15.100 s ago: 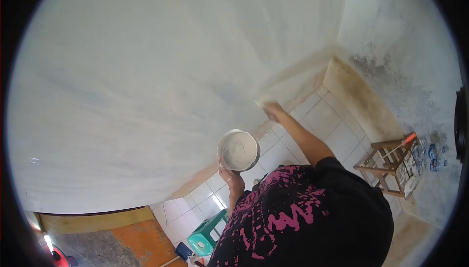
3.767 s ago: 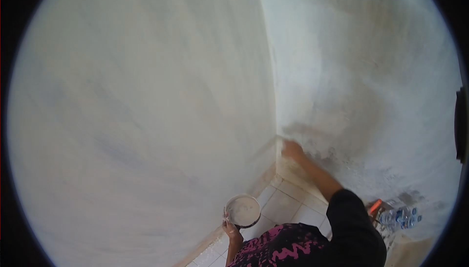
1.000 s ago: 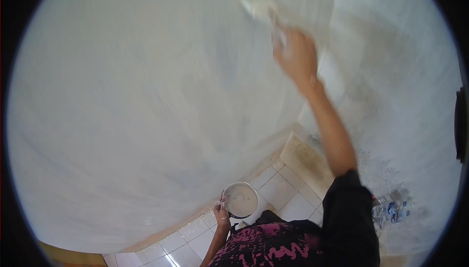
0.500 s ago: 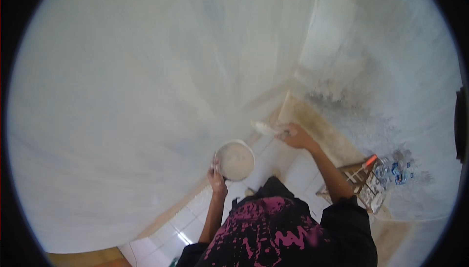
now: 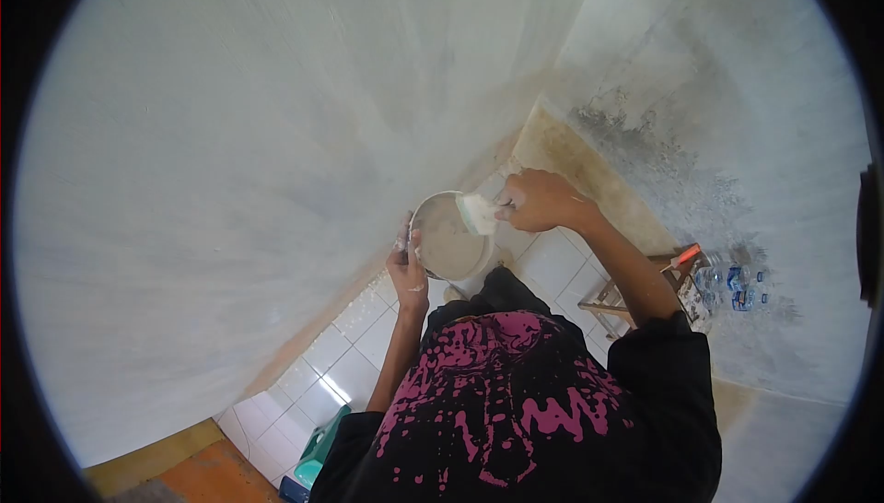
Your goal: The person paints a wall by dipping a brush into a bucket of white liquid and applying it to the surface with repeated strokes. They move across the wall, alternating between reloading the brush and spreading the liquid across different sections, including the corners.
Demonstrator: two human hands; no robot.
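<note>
A round tub (image 5: 446,247) of greyish-beige paste is gripped at its left rim by my left hand (image 5: 407,268), which has white smears on its fingers. My right hand (image 5: 543,201) is closed on the handle of a white-bladed scraper (image 5: 478,214). The scraper's blade is over the tub's right rim, above the paste. Whether the blade touches the paste I cannot tell.
A pale wall (image 5: 249,153) runs close on the left, and a stained wall (image 5: 718,134) meets it at a corner. At the right stand a wooden stool (image 5: 608,305), an orange-handled tool (image 5: 683,256) and plastic bottles (image 5: 737,287). A green object (image 5: 320,448) lies on the tiled floor (image 5: 354,369).
The scraper in my right hand has moved left, from beyond the tub to over its rim. The tub and my left hand appear higher in the view, which has shifted.
</note>
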